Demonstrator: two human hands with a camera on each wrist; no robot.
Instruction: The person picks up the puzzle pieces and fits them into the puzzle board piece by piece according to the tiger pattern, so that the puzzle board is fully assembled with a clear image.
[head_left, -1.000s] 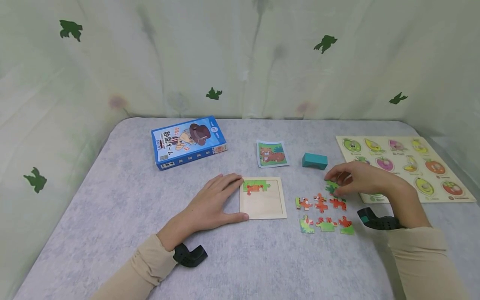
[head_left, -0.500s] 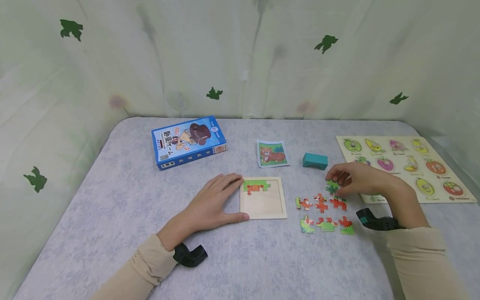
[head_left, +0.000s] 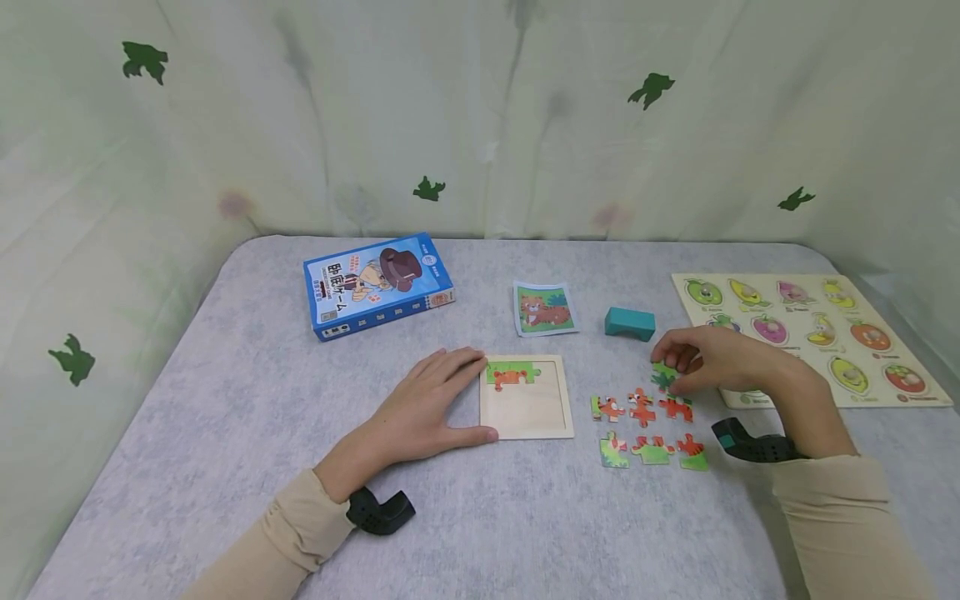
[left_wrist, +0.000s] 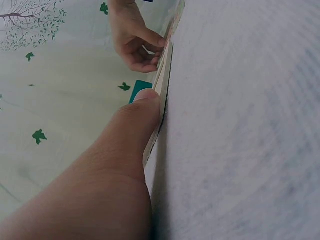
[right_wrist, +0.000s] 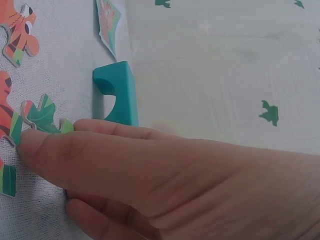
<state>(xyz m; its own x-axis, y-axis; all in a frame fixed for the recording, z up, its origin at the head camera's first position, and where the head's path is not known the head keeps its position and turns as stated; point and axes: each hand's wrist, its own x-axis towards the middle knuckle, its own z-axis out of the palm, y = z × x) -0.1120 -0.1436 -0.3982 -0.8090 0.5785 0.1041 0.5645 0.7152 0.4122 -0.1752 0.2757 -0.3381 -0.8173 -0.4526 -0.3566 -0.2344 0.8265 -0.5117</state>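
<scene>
In the head view my left hand [head_left: 423,408] rests at the left side of a shallow square wooden puzzle tray [head_left: 528,417], fingertips at the upper left corner and thumb on the lower left. A joined green and orange section [head_left: 512,374] fills the tray's upper left. My right hand [head_left: 723,358] pinches a green leaf-patterned puzzle piece [right_wrist: 47,116] between thumb and index finger, close over the table. Just below it lie two rows of loose orange and green pieces, among them a tiger-face piece [right_wrist: 22,30]. The palm hides part of the right hand's curled fingers in the right wrist view.
A teal block with an arched notch [head_left: 630,323] stands beyond the right hand. Left of it lies a bear picture card [head_left: 545,309]. A fruit picture board [head_left: 817,333] lies under the right forearm's far side, and a blue game box [head_left: 378,286] sits at the back left.
Almost nothing moves. The right hand shifted very slightly right early on, its fingers staying at the green piece, and the left hand stays at the tray.
</scene>
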